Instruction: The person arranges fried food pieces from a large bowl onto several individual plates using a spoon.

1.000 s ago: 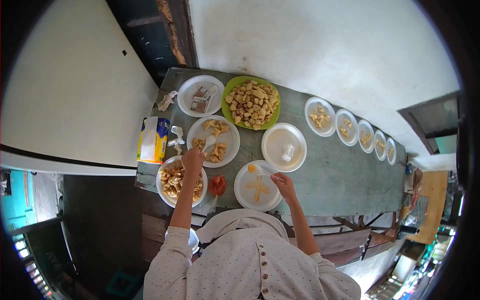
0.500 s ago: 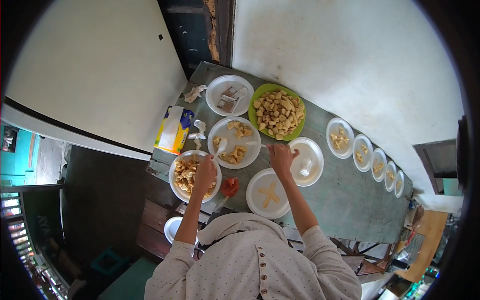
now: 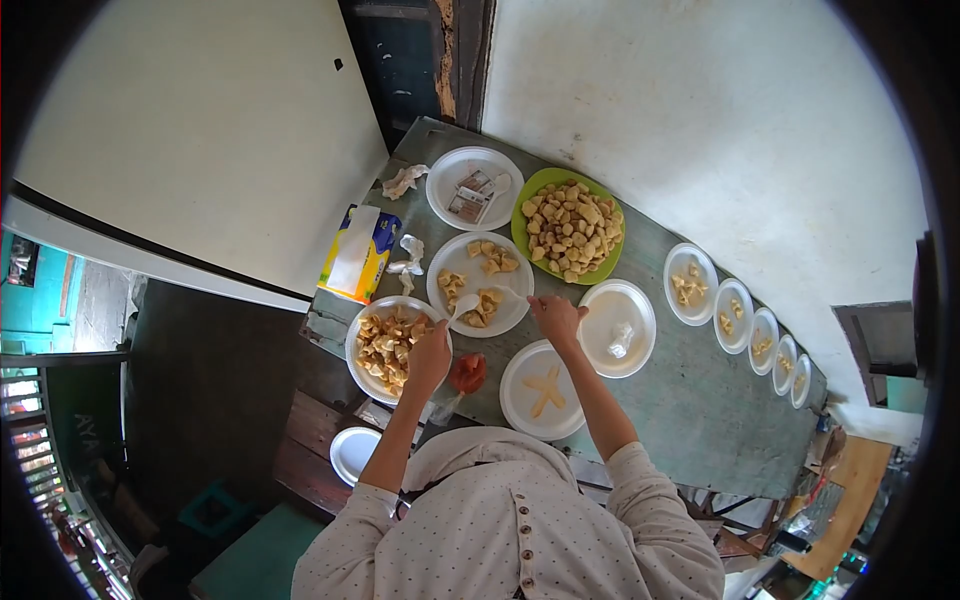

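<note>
My left hand (image 3: 430,357) is closed on a white plastic spoon (image 3: 465,304), whose bowl is over the near part of a white plate (image 3: 440,262). Three small piles of golden folded crisps lie on that plate, and the spoon is by the nearest pile (image 3: 485,310). From the right, my right hand (image 3: 556,318) grips a second white plastic utensil (image 3: 512,294), pointed at the same pile; its tip is too small to make out. Beneath my left hand is a white bowl (image 3: 352,365) heaped with similar folded crisps (image 3: 388,345).
A green plate (image 3: 520,240) of chunky pieces stands behind. Nearby are a plate with small packets (image 3: 440,205), a tissue pack (image 3: 358,253), a red-filled bag (image 3: 467,374), a plate with crossed strips (image 3: 515,410) and a bowl with crumpled white plastic (image 3: 645,330). Several small plates (image 3: 690,318) line the wall side.
My left hand has moved right with the spoon, toward the nearest pile on the middle plate. My right hand's utensil has come closer to that pile. The whole view has shifted slightly.
</note>
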`<state>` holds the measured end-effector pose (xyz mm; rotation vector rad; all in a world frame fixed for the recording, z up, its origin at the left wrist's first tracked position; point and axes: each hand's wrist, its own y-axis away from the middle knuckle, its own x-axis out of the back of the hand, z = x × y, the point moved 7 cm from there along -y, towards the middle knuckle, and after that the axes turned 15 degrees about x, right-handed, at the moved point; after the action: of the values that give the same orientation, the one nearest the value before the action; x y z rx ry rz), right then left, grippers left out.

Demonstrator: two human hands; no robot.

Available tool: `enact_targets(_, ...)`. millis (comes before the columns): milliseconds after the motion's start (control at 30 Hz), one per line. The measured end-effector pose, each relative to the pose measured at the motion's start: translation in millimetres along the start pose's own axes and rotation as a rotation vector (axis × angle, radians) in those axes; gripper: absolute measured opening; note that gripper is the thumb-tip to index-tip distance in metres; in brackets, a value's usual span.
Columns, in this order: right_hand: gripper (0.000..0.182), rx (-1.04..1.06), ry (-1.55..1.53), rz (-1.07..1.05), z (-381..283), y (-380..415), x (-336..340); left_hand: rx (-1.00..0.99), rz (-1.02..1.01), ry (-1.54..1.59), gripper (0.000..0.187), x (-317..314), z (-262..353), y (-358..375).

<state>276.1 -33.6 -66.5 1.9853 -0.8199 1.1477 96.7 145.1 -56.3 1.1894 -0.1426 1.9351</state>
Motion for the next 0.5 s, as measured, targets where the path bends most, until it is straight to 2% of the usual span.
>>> enact_targets(133, 0.037, -0.008, -0.037, -0.058, -1, 1, -3, 0.015, -0.017, -0.017, 0.024, 6, 5, 2)
enact_targets(200, 0.036, -0.018, -0.044, -0.071, -1, 1, -1, 0.153, -0.069, 0.001, 0.024, 9, 0, 2)
enact_targets(300, 0.034, -0.02, -0.092, 0.055, -4, 3, 17, 0.156, 0.01, 0.052, 0.023, 16, -5, 5)
enact_targets(367, 0.03, 0.015, 0.045, 0.234, -8, 6, 37, 0.15, 0.009, 0.059, 0.021, 17, -10, 6)
enact_targets(400, 0.03, 0.017, 0.046, 0.234, -10, 8, 38, 0.144, 0.007, 0.067, 0.02, 16, -11, 7)
enact_targets(467, 0.026, 0.163, 0.143, 0.455, -26, 18, 54, 0.163, -0.012, 0.053, 0.019, 13, -13, 10)
enact_targets(500, 0.026, 0.165, 0.144, 0.456, -29, 19, 53, 0.182, -0.031, 0.037, 0.017, 11, -15, 11)
